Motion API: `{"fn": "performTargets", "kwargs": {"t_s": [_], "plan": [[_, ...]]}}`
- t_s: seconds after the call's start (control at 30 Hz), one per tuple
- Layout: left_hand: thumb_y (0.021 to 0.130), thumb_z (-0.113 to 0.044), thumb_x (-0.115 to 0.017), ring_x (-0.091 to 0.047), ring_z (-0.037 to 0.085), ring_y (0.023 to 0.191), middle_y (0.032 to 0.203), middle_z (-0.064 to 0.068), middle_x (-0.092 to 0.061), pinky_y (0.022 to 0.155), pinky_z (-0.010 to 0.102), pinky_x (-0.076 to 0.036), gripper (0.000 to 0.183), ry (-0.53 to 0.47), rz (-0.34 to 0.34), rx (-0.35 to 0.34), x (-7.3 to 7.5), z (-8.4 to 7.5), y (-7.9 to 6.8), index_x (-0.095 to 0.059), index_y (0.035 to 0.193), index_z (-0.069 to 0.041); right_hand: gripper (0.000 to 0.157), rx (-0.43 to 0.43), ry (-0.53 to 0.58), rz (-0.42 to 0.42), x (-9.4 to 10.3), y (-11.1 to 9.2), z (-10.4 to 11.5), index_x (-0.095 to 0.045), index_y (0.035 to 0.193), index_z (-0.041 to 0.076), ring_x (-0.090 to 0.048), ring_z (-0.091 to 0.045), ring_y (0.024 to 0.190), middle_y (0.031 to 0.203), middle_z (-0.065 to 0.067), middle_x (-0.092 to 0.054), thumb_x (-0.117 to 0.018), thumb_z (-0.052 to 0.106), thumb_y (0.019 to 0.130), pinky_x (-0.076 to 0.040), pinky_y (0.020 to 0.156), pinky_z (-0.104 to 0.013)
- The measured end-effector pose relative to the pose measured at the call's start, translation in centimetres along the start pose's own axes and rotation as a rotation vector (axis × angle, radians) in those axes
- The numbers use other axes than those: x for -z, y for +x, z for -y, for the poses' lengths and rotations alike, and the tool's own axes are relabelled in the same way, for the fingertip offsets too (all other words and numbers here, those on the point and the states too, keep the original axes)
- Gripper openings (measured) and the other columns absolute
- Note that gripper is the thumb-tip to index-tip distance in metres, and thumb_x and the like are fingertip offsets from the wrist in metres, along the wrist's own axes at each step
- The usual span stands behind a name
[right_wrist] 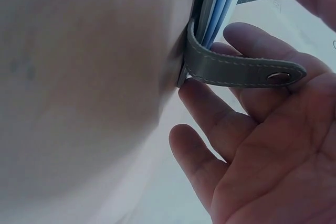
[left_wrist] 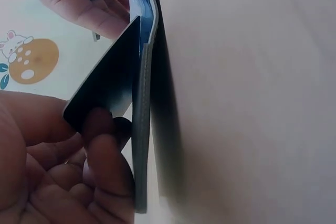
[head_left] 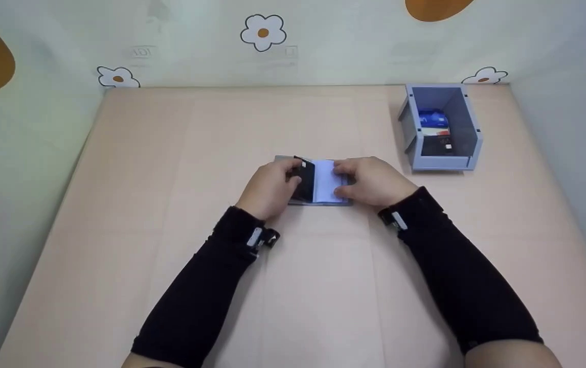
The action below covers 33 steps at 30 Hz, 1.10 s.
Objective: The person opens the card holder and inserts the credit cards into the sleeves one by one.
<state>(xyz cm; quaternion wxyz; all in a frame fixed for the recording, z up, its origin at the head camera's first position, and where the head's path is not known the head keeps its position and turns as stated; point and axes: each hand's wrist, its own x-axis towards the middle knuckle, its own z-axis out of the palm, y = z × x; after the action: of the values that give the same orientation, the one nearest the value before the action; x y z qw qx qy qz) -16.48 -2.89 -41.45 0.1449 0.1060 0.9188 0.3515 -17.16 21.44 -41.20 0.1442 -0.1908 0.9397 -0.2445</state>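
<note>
A grey card holder [head_left: 284, 158] with a stitched edge lies spread on the table between both hands, its pale plastic sleeves [head_left: 325, 181] showing. My left hand [head_left: 267, 188] pinches a black card [head_left: 305, 185] with a chip between thumb and fingers. In the left wrist view the card [left_wrist: 107, 74] slants away from the holder's cover [left_wrist: 142, 129], one edge at its fold. My right hand [head_left: 377, 181] holds the sleeves' right side. Beside its fingers in the right wrist view, a strap [right_wrist: 231, 71] with a metal snap sticks out. The card's tucked edge is hidden.
At the back right stands a grey open-front bin [head_left: 444, 162] with several cards in it, among them a blue card [head_left: 433, 118] and a black card [head_left: 433, 146]. Flower-patterned sheeting [head_left: 201, 46] walls the table's back and sides.
</note>
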Motion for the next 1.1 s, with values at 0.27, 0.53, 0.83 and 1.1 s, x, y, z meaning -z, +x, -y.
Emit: {"fn": "performTargets", "kwargs": {"t_s": [0.27, 0.53, 0.83, 1.1], "plan": [[0.108, -0.024, -0.059, -0.053, 0.022, 0.144, 0.155, 0.011, -0.058, 0.122, 0.043, -0.041, 0.049, 0.048, 0.036, -0.014, -0.13, -0.06, -0.09, -0.052, 0.156, -0.016, 0.056, -0.013, -0.006, 0.005, 0.00, 0.04, 0.02, -0.068, 0.140, 0.006, -0.054, -0.030, 0.145, 0.152, -0.008, -0.061, -0.080, 0.030, 0.091, -0.038, 0.124, -0.046], [0.103, -0.033, -0.068, -0.052, 0.024, 0.143, 0.160, 0.013, -0.051, 0.121, 0.044, -0.041, 0.070, 0.081, 0.103, -0.021, -0.15, -0.07, -0.20, -0.039, 0.164, -0.015, 0.056, -0.010, -0.013, 0.002, -0.01, 0.05, 0.09, -0.068, 0.140, 0.006, -0.054, -0.031, 0.144, 0.152, -0.009, -0.061, -0.080, 0.030, 0.091, -0.039, 0.123, -0.046], [0.096, -0.022, -0.070, -0.056, 0.021, 0.127, 0.161, 0.012, -0.051, 0.114, 0.042, -0.045, 0.081, 0.091, 0.154, -0.037, -0.13, 0.21, -0.26, -0.031, 0.167, -0.016, 0.055, 0.004, -0.019, 0.002, 0.05, 0.03, 0.18, -0.068, 0.139, 0.005, -0.056, -0.031, 0.143, 0.151, -0.010, -0.062, -0.080, 0.029, 0.091, -0.040, 0.122, -0.046], [0.101, -0.027, -0.068, -0.055, 0.023, 0.139, 0.162, 0.012, -0.050, 0.120, 0.045, -0.043, 0.076, 0.143, 0.138, -0.060, -0.46, 0.19, -0.30, -0.033, 0.167, -0.018, 0.057, -0.008, -0.018, 0.004, 0.12, -0.01, 0.32, -0.067, 0.141, 0.006, -0.055, -0.031, 0.143, 0.151, -0.010, -0.062, -0.080, 0.029, 0.091, -0.039, 0.123, -0.047]]}}
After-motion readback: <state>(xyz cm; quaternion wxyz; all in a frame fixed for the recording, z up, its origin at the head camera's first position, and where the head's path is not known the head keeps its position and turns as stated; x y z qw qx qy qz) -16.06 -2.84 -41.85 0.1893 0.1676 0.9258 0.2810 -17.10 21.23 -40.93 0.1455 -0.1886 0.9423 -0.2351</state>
